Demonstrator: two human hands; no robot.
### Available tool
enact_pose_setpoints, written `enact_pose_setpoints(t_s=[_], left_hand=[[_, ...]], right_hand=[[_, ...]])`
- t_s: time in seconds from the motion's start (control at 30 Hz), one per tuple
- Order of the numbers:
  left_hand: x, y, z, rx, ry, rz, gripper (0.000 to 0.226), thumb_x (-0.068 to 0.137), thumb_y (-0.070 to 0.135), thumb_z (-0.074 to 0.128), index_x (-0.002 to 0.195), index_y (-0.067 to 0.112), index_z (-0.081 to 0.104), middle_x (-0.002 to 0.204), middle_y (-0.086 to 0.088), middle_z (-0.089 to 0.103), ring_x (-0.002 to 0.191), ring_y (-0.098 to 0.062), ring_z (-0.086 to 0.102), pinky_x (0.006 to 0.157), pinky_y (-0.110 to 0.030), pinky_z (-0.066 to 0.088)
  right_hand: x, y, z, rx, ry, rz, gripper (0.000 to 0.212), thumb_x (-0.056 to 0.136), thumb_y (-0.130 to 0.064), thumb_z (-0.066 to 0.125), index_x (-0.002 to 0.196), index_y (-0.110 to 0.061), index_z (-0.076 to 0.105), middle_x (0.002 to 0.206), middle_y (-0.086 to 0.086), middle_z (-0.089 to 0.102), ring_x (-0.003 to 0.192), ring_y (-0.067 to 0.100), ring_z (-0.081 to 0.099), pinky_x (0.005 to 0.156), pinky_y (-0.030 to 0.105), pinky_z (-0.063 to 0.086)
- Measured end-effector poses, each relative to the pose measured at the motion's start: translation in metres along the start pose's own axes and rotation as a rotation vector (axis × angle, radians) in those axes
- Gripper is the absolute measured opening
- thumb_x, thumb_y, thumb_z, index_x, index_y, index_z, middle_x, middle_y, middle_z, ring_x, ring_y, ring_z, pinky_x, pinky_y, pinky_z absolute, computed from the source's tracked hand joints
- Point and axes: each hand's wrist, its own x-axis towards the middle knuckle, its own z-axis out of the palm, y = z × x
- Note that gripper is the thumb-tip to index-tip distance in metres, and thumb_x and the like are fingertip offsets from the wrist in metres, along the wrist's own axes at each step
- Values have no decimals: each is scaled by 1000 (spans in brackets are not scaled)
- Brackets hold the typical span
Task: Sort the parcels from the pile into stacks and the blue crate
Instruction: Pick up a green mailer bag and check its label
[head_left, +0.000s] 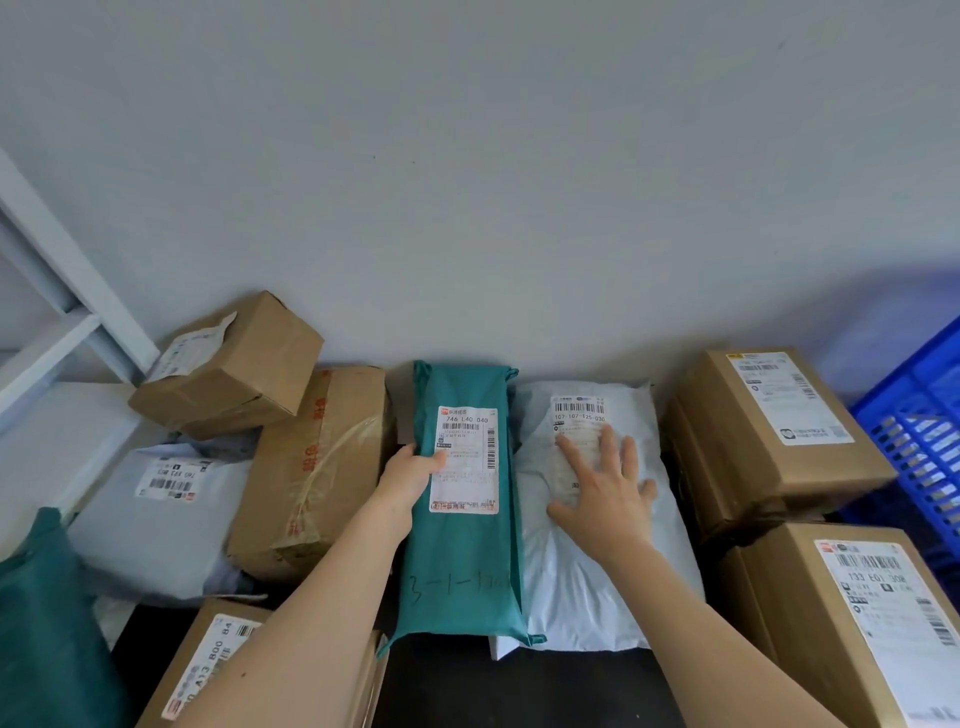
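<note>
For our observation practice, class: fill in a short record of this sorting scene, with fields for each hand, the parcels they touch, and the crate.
left hand: grips the left edge of the green parcel, thumb on its label
right hand: flat, fingers spread, on the white parcel
parcels: green and white lie side by side, touching
blue crate: far right, partly out of view
cardboard boxes: two, between white parcel and crate

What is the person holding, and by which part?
The left hand grips the long teal parcel by its left edge, thumb on its label. The right hand holds nothing; it rests flat on the white mailer bag.
</note>
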Motion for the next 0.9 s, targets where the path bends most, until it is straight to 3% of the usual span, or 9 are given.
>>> enact_pose_setpoints(t_s=[0.33,0.5,0.77,0.9], left_hand=[[14,-16,9,50,29,-28,38,99,10,50,136,8,47,128,-16,60,113,-34,59,92,-44,49],[18,-28,18,123,57,1,41,99,10,50,139,8,44,131,-15,58,115,-33,57,98,-45,47],[14,-40,22,346,50,93,33,98,3,44,128,12,52,128,-9,59,103,-22,57,86,-29,46],[16,-41,23,449,54,175,32,92,8,58,123,15,50,128,-7,59,106,-21,59,75,-27,49]], right_hand=[[3,11,-4,-7,-15,-7,79,88,-40,53,152,-42,5,160,6,-15,146,34,-15,115,57,13],[1,8,-4,-8,13,-38,80,87,-33,52,152,-39,7,161,7,-12,147,31,-16,116,57,1],[-2,-2,-8,25,74,-114,72,88,-31,49,152,-35,15,161,8,-9,147,29,-15,117,52,-4],[-5,-14,-10,52,121,-159,67,89,-21,47,150,-33,23,162,9,-5,148,29,-13,118,48,-5]])
